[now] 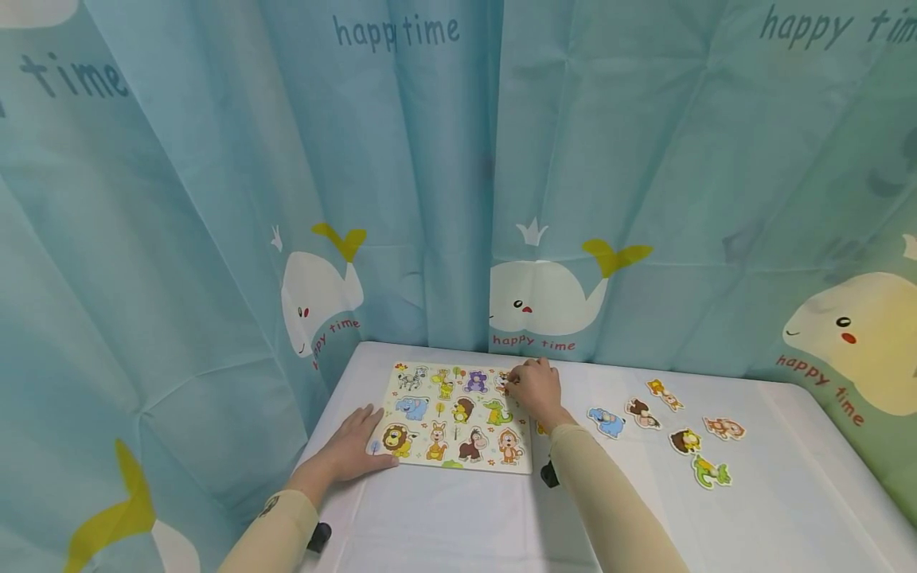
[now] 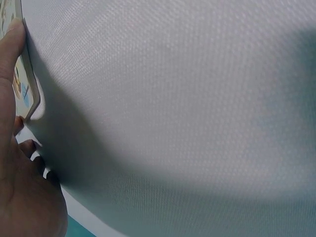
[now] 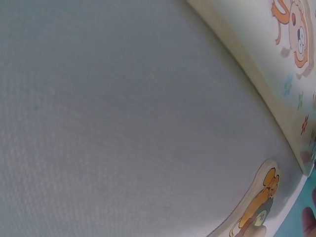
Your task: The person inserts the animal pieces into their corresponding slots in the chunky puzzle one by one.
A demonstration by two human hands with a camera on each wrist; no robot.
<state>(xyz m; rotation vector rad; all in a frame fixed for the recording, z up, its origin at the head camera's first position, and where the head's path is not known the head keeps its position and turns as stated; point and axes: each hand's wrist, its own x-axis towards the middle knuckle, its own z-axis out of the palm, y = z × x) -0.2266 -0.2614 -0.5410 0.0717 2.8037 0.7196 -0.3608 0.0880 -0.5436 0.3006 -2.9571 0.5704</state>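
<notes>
A puzzle board (image 1: 423, 390) printed with cartoon animals lies flat on the table. My left hand (image 1: 351, 446) rests at its lower left corner, fingers along the left side and thumb on the near edge; the left wrist view shows that thumb (image 2: 12, 44) on the board's rim. Over the top right corner, my right hand (image 1: 537, 390) pinches a white and orange tiger puzzle piece (image 1: 502, 381), mostly covered by the fingers, at the top right picture. Beneath the right forearm, a yellow-orange puzzle piece (image 1: 541, 428) is partly hidden; it also appears in the right wrist view.
Right of the board lie several loose pieces, among them an elephant (image 1: 607, 422), a gorilla (image 1: 642, 414), a hedgehog (image 1: 685, 440), a monkey (image 1: 724, 428) and a crocodile (image 1: 712, 471). A blue whale-print curtain (image 1: 444, 199) hangs behind the white table (image 1: 466, 525).
</notes>
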